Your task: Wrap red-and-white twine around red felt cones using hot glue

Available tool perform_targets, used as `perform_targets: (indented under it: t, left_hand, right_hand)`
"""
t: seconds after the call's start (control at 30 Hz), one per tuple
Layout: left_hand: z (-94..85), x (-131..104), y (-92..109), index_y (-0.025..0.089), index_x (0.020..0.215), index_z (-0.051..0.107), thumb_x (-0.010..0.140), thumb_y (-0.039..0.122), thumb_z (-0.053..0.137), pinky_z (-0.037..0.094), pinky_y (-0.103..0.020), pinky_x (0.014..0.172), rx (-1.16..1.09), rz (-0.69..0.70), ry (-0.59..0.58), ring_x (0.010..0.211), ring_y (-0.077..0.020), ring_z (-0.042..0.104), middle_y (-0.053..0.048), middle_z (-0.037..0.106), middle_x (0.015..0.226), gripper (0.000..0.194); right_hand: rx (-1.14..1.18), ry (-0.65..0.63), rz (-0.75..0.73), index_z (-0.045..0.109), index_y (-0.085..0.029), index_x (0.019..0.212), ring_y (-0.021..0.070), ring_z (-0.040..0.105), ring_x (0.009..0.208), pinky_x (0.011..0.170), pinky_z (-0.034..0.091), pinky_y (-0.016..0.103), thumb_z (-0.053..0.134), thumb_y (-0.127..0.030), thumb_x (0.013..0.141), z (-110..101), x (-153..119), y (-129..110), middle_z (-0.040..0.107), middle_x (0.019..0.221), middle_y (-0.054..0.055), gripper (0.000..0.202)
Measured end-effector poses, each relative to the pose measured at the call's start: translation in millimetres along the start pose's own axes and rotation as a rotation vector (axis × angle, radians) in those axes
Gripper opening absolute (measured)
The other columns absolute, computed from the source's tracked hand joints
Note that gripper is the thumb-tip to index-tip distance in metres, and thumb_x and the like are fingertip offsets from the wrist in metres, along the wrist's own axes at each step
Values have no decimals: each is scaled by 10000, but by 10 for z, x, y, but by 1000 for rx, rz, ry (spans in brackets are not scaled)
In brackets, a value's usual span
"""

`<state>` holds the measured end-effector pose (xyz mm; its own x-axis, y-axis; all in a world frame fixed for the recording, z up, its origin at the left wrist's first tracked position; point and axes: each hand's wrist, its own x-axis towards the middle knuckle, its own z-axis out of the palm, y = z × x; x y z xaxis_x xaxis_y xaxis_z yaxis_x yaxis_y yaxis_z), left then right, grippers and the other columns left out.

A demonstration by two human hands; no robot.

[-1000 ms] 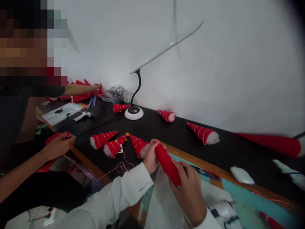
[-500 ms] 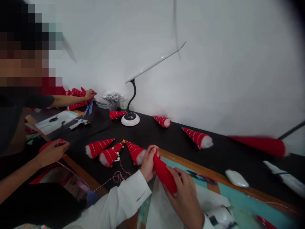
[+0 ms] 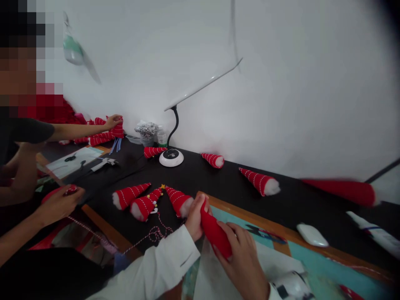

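Observation:
A plain red fabric cone (image 3: 215,233) is held slantwise between my two hands, narrow end up and to the left. My left hand (image 3: 196,216) pinches its tip, with the thumb on top. Around the wider lower end wraps my right hand (image 3: 242,252), which hides part of it. Just left of my left hand lie a red cone with white stitched lines (image 3: 178,200), a similar cone with a yellow star and small beads (image 3: 145,206), and another striped cone (image 3: 129,195). White stuffing shows at their wide ends. Dark-handled scissors (image 3: 265,233) rest beyond my right hand.
A white desk lamp (image 3: 171,158) stands at the back. Two more stuffed cones (image 3: 261,182) lie along the wall side. On the right are a white case (image 3: 311,234) and a white bottle (image 3: 378,235). At left, a co-worker's hand (image 3: 64,204) holds red-and-white twine; a glue gun (image 3: 104,163) lies beyond.
A co-worker's far hand has lifted a striped red piece from the pile, and the near hand has moved left. My hands keep nearly the same hold on the red cone.

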<state>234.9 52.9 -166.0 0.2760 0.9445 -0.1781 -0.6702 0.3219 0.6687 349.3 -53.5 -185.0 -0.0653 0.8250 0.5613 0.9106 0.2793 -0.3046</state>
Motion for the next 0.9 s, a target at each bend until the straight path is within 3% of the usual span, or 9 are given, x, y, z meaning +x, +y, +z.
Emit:
perform_targets:
  t: [0.17, 0.37, 0.7, 0.9]
  left_hand:
    - [42, -35, 46, 204, 935, 548, 693, 521, 823, 378, -210, 517, 18, -5, -17, 541, -94, 508, 61, 521, 637, 484]
    - [52, -22, 43, 211, 809, 472, 675, 476, 843, 401, -215, 536, 37, 67, 31, 574, -99, 566, 48, 587, 742, 475]
    - [-11, 61, -9, 174, 756, 599, 581, 482, 910, 429, -216, 623, -13, 88, 111, 657, -104, 578, 17, 618, 740, 472]
    - [-73, 87, -17, 170, 879, 738, 555, 514, 919, 445, -219, 676, -23, 36, 158, 725, -114, 593, -18, 669, 818, 506]
  right_hand:
    - [-4, 13, 2, 482, -270, 1343, 298, 577, 980, 853, 512, 476, 628, -264, 822, 14, -2, 21, 593, 1122, 100, 541]
    - [-34, 32, -2, 496, -260, 1323, 294, 582, 963, 838, 508, 459, 610, -284, 837, 34, -3, 43, 605, 1104, 100, 499]
    - [-127, 113, -51, 502, -259, 1294, 280, 597, 922, 839, 475, 446, 583, -284, 831, 15, 35, 64, 628, 1061, 88, 471]
    - [-223, 156, -57, 489, -251, 1299, 296, 587, 935, 932, 419, 496, 567, -216, 782, -59, 61, 60, 618, 1052, 90, 524]
